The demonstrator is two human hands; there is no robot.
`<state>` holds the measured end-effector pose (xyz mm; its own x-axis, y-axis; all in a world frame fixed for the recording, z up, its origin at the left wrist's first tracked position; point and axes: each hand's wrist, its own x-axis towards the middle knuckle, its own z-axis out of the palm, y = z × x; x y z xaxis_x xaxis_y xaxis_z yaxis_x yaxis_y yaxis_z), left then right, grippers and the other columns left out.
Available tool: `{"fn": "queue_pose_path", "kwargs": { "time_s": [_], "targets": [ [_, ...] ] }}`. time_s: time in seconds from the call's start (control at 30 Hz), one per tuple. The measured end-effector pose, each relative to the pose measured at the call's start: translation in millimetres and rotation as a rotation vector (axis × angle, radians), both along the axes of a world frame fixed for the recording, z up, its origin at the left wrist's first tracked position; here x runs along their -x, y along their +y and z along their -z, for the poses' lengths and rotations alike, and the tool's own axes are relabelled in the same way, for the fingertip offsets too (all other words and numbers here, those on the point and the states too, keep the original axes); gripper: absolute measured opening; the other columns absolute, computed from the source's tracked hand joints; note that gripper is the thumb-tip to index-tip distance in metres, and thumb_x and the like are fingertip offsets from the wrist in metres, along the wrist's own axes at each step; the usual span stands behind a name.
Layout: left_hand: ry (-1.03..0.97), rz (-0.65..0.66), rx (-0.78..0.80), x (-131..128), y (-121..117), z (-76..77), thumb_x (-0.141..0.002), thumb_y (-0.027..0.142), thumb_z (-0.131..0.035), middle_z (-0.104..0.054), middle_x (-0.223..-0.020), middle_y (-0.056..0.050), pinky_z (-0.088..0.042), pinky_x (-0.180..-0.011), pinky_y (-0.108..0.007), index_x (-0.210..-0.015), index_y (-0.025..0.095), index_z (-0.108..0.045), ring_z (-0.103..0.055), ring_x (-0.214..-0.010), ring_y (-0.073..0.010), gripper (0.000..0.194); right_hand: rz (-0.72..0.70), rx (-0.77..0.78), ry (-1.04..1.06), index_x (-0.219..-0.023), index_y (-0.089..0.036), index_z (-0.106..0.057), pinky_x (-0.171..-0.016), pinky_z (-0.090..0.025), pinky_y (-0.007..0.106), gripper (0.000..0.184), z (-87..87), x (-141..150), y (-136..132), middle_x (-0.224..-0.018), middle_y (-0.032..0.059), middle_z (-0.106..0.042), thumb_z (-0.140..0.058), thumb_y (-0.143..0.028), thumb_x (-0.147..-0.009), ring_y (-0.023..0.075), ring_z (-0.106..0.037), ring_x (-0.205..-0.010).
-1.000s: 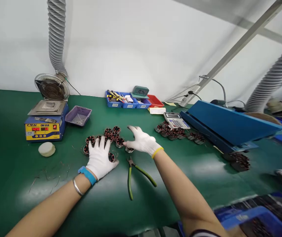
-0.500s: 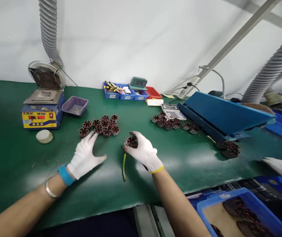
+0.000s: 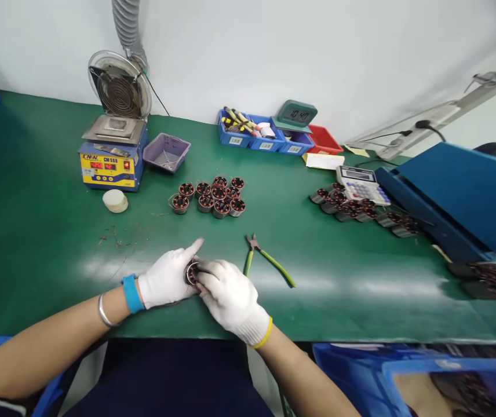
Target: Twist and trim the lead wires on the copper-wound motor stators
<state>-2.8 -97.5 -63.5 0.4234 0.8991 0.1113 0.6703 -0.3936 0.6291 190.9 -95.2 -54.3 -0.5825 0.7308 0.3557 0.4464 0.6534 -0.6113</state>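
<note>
Both my hands wear white gloves and meet near the front edge of the green table [image 3: 35, 231]. My left hand [image 3: 165, 279] and my right hand [image 3: 227, 294] are closed together on one small round motor stator [image 3: 192, 272] with copper windings. A cluster of several similar stators [image 3: 212, 197] sits on the table beyond my hands. Green-handled cutting pliers [image 3: 265, 260] lie just right of my right hand.
A blue and yellow solder pot [image 3: 111, 159] with a small fan stands at the back left beside a purple tray [image 3: 166, 152] and a white disc [image 3: 115, 200]. Blue bins [image 3: 256, 138], a clock, a calculator [image 3: 362, 184], more stators [image 3: 352, 208] and a blue machine [image 3: 460, 197] are at right.
My right hand lifted a stator from the cluster and brought it toward me. My left hand joined it on the stator. The view tilted down and left.
</note>
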Motion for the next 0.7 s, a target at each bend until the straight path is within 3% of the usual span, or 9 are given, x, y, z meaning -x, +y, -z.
{"fn": "queue_pose_path", "kwargs": {
  "time_s": [0.13,0.2,0.27,0.33,0.4,0.47,0.5,0.57,0.7],
  "targets": [
    [0.045,0.008,-0.012,-0.5,3.7,4.2,-0.069,0.031,-0.064,-0.067,-0.106,-0.01,-0.051,-0.082,-0.04,-0.144,0.014,-0.03,-0.063,-0.094,-0.0276,0.084,0.26,0.77,0.556,-0.083,-0.022,-0.055,-0.069,-0.057,0.038,0.02,8.1,1.7,8.1,-0.08,0.0041,-0.066,-0.054,-0.041,-0.087,0.0194,-0.066,-0.074],
    [0.06,0.021,-0.018,0.7,4.0,6.4,-0.069,0.03,-0.062,-0.067,-0.104,-0.01,-0.051,-0.081,-0.039,-0.143,0.014,-0.03,-0.063,-0.093,-0.0272,0.083,0.308,1.004,0.722,-0.08,-0.021,-0.051,-0.061,-0.057,0.037,0.027,9.1,-0.9,12.3,-0.074,0.002,-0.063,-0.061,-0.047,-0.081,0.0183,-0.065,-0.065],
    [0.064,0.011,-0.018,1.3,3.7,9.1,-0.069,0.031,-0.062,-0.067,-0.103,-0.011,-0.051,-0.079,-0.039,-0.144,0.013,-0.028,-0.063,-0.091,-0.0276,0.084,0.311,0.937,0.652,-0.085,-0.021,-0.053,-0.063,-0.057,0.037,0.028,4.3,-5.0,12.0,-0.078,0.003,-0.064,-0.066,-0.045,-0.077,0.0189,-0.066,-0.068],
    [0.062,-0.013,-0.014,0.5,3.1,12.0,-0.069,0.033,-0.063,-0.067,-0.101,-0.011,-0.051,-0.077,-0.038,-0.146,0.012,-0.024,-0.063,-0.09,-0.0278,0.089,0.255,0.641,0.383,-0.103,-0.022,-0.057,-0.073,-0.057,0.04,0.036,-4.8,-7.3,7.4,-0.091,0.0064,-0.066,-0.07,-0.038,-0.073,0.0218,-0.066,-0.08],
    [0.059,-0.038,-0.016,-1.3,2.7,15.1,-0.07,0.033,-0.063,-0.067,-0.099,-0.009,-0.05,-0.076,-0.038,-0.148,0.014,-0.018,-0.063,-0.089,-0.0272,0.092,0.113,0.275,0.065,-0.123,-0.025,-0.053,-0.088,-0.053,0.046,0.055,-12.9,-5.3,1.2,-0.105,0.009,-0.066,-0.071,-0.029,-0.071,0.0262,-0.063,-0.095],
    [0.051,-0.052,-0.032,-3.4,2.4,17.8,-0.072,0.03,-0.06,-0.067,-0.096,-0.008,-0.05,-0.076,-0.037,-0.149,0.014,-0.013,-0.064,-0.087,-0.0258,0.092,-0.051,-0.005,-0.134,-0.131,-0.027,-0.05,-0.099,-0.044,0.053,0.06,-15.5,1.0,-3.5,-0.106,0.0087,-0.066,-0.066,-0.022,-0.073,0.0281,-0.061,-0.099],
    [0.045,-0.058,-0.041,-4.4,2.3,18.8,-0.072,0.028,-0.058,-0.067,-0.094,-0.007,-0.05,-0.076,-0.037,-0.149,0.014,-0.011,-0.064,-0.087,-0.0253,0.091,-0.104,-0.073,-0.164,-0.132,-0.027,-0.05,-0.102,-0.041,0.054,0.058,-14.5,4.8,-4.7,-0.101,0.0079,-0.067,-0.062,-0.02,-0.076,0.0278,-0.061,-0.098],
    [0.04,-0.067,-0.057,-5.8,1.8,19.3,-0.073,0.027,-0.056,-0.067,-0.092,-0.007,-0.05,-0.075,-0.038,-0.149,0.012,-0.01,-0.064,-0.085,-0.0252,0.09,-0.078,-0.024,-0.066,-0.129,-0.027,-0.053,-0.101,-0.042,0.052,0.049,-9.3,10.8,-4.6,-0.092,0.0058,-0.067,-0.056,-0.018,-0.081,0.0252,-0.062,-0.093],
    [0.058,-0.095,-0.076,-6.1,-0.2,14.9,-0.071,0.033,-0.059,-0.066,-0.09,-0.008,-0.05,-0.073,-0.038,-0.148,0.01,-0.014,-0.063,-0.084,-0.0266,0.092,0.246,0.62,0.56,-0.125,-0.025,-0.051,-0.08,-0.053,0.039,0.042,2.7,10.8,0.4,-0.076,-0.0011,-0.058,-0.057,-0.03,-0.084,0.0177,-0.062,-0.077]
  ]
}}
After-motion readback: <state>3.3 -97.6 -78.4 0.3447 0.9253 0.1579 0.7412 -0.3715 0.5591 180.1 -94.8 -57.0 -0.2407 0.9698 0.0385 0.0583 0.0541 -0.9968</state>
